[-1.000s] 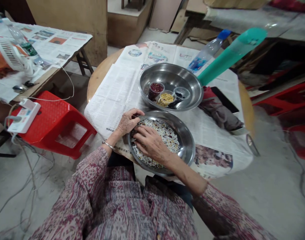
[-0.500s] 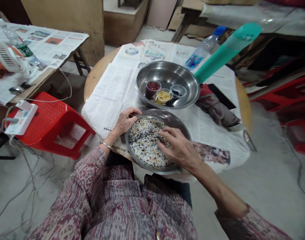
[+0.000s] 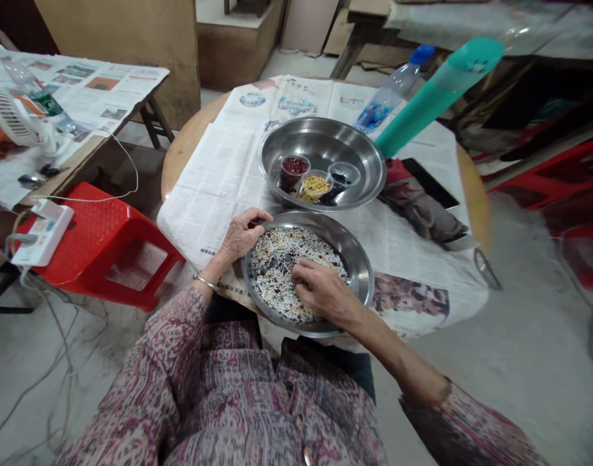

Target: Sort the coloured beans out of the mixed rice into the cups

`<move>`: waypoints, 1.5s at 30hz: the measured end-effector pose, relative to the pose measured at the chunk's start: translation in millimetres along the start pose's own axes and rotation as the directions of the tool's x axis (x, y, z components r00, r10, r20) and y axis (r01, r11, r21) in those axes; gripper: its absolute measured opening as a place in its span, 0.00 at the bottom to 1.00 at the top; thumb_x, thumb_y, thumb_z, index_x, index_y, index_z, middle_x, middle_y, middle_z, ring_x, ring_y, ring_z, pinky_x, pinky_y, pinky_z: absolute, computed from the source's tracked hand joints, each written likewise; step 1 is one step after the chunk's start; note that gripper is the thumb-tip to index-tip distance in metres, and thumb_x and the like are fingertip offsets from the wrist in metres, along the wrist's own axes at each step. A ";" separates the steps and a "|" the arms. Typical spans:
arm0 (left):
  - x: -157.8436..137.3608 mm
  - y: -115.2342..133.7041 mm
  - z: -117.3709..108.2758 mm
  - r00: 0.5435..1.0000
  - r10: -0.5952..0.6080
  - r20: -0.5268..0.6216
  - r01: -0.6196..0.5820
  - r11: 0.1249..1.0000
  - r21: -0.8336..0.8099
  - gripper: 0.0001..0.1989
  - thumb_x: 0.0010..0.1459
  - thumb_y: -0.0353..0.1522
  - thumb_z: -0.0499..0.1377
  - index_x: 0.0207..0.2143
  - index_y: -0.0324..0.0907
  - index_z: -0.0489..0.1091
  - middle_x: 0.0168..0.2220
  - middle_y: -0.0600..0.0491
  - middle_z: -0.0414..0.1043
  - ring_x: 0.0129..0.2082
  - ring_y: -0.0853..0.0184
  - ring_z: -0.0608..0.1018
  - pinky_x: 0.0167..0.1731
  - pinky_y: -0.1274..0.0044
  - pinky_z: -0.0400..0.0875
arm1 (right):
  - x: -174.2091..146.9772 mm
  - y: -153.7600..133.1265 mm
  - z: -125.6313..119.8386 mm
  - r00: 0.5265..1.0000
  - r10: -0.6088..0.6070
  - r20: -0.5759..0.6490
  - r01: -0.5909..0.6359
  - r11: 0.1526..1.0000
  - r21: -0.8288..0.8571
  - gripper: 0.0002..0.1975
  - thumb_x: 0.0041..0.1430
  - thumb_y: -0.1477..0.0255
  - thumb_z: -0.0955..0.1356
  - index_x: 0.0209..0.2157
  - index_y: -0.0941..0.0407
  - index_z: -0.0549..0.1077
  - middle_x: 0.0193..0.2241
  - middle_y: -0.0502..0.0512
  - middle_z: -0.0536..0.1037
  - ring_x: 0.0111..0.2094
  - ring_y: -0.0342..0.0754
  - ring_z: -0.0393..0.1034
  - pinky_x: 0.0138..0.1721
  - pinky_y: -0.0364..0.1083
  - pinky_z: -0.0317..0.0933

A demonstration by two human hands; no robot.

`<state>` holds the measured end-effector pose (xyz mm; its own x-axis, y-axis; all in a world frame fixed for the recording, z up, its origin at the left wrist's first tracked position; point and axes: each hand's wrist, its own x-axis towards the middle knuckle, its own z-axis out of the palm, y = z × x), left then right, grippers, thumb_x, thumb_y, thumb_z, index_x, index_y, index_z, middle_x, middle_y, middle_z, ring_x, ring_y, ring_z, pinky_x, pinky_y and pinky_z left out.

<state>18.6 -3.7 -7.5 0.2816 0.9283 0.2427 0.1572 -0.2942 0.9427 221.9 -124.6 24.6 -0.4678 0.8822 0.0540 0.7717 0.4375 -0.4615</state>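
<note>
My left hand [image 3: 243, 234] grips the upper left rim of the near steel bowl [image 3: 358, 275], its fingers curled over the edge. In the bowl lies a mix of white grains [image 3: 277, 291] with scattered yellow, dark red and black beans. My right hand [image 3: 320, 288] is down over the mix with its fingers drawn together; what they hold, if anything, is hidden. Just beyond stands a larger steel bowl [image 3: 320, 129] with three clear plastic cups. They hold red beans [image 3: 294, 166], yellow beans [image 3: 316, 186] and black beans [image 3: 342, 178].
Newspaper [image 3: 219, 171] covers the round table. A water bottle [image 3: 388, 94], a green tube-shaped object [image 3: 437, 97], a dark phone [image 3: 430, 181] and a folded grey-and-red bundle [image 3: 423, 210] lie behind and right of the bowls. To the left is a red stool [image 3: 97, 239] with a power strip [image 3: 44, 233].
My right hand has moved left and its spread fingers have closed together over the grains. My left hand stays on the bowl's rim.
</note>
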 end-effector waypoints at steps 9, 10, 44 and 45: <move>-0.1 2.3 0.5 1.000 -0.010 -0.004 0.010 1.000 0.021 0.15 0.48 0.20 0.55 0.35 0.42 0.75 0.32 0.56 0.76 0.33 0.70 0.73 0.38 0.76 0.70 | -20.9 -20.7 -19.5 0.975 -0.039 0.217 0.014 0.993 0.117 0.10 0.56 0.84 0.63 0.32 0.55 0.71 0.33 0.53 0.74 0.35 0.45 0.69 0.38 0.44 0.61; -0.1 2.3 0.5 1.000 -0.010 -0.002 0.010 1.000 0.024 0.15 0.48 0.20 0.55 0.35 0.42 0.75 0.32 0.56 0.76 0.33 0.70 0.74 0.38 0.76 0.70 | -21.5 -22.9 -18.7 0.971 -0.042 0.237 0.019 0.995 0.101 0.10 0.57 0.83 0.63 0.33 0.55 0.72 0.34 0.54 0.75 0.36 0.46 0.70 0.39 0.45 0.62; 0.0 5.1 -1.2 1.000 -0.004 0.012 0.004 0.999 0.033 0.14 0.48 0.21 0.54 0.35 0.42 0.75 0.33 0.56 0.76 0.34 0.69 0.74 0.38 0.76 0.70 | -14.3 -8.1 -5.7 0.999 0.039 -0.021 -0.037 0.993 0.111 0.09 0.55 0.82 0.64 0.31 0.54 0.72 0.31 0.52 0.75 0.33 0.46 0.70 0.38 0.46 0.63; 0.2 5.1 -1.2 1.000 -0.003 0.013 0.003 1.000 0.031 0.14 0.48 0.21 0.55 0.35 0.42 0.75 0.33 0.55 0.76 0.34 0.69 0.74 0.38 0.76 0.70 | -17.6 -12.8 -4.0 1.000 0.013 0.001 -0.013 0.993 0.115 0.09 0.56 0.82 0.64 0.33 0.54 0.72 0.32 0.53 0.76 0.34 0.46 0.71 0.38 0.46 0.63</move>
<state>18.3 -4.8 -2.4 0.2936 0.9261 0.2369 0.1869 -0.2987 0.9359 222.0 -145.1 33.2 -0.4583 0.8875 0.0476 0.7229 0.4034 -0.5610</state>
